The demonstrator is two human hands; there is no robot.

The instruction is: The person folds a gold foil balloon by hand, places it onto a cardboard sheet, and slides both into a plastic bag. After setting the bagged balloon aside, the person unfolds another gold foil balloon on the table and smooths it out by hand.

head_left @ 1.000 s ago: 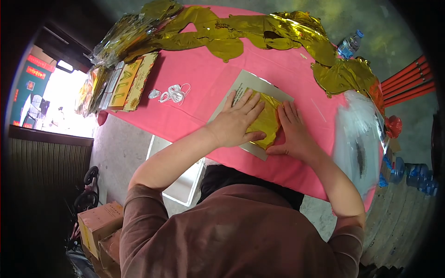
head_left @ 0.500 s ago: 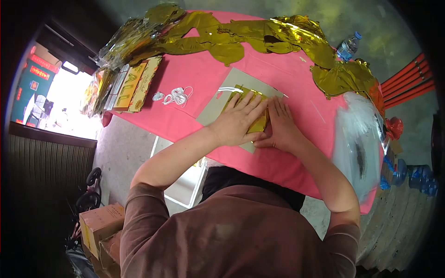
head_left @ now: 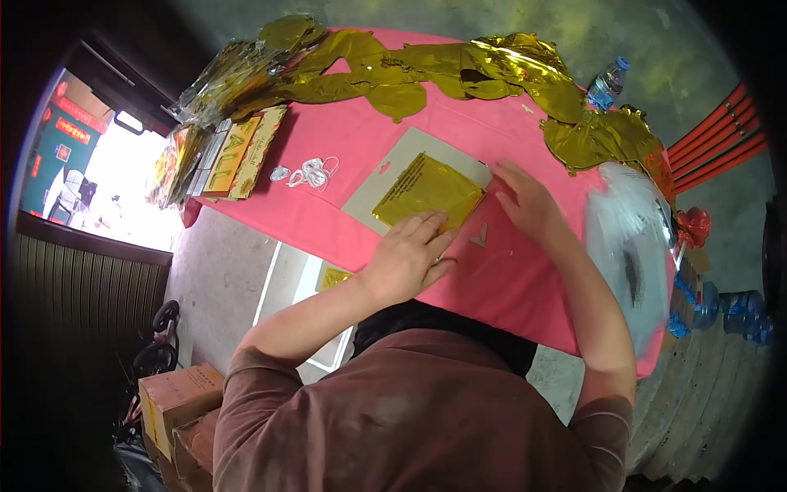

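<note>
A folded gold foil sheet (head_left: 434,193) lies flat on a grey card (head_left: 361,197) on the pink-covered table (head_left: 508,271). My left hand (head_left: 410,252) rests at the foil's lower edge, fingers bent a little and thumb apart, gripping nothing. My right hand (head_left: 529,201) is beside the card's right corner with thumb and fingers apart and nothing held. Below it, a small grey V-shaped piece (head_left: 479,236) lies on the cloth. White coiled string (head_left: 313,173) lies left of the card.
Gold foil balloons (head_left: 393,74) stretch along the far edge. A stack of printed packs (head_left: 238,160) stands at the left. On the right are a water bottle (head_left: 608,84) and clear plastic bags (head_left: 627,254). A white bin (head_left: 307,287) is below the table's front edge.
Both hands have come off the foil's middle; the left moved down toward me, the right moved right and up. More of the foil and card shows, and the small grey piece is now visible.
</note>
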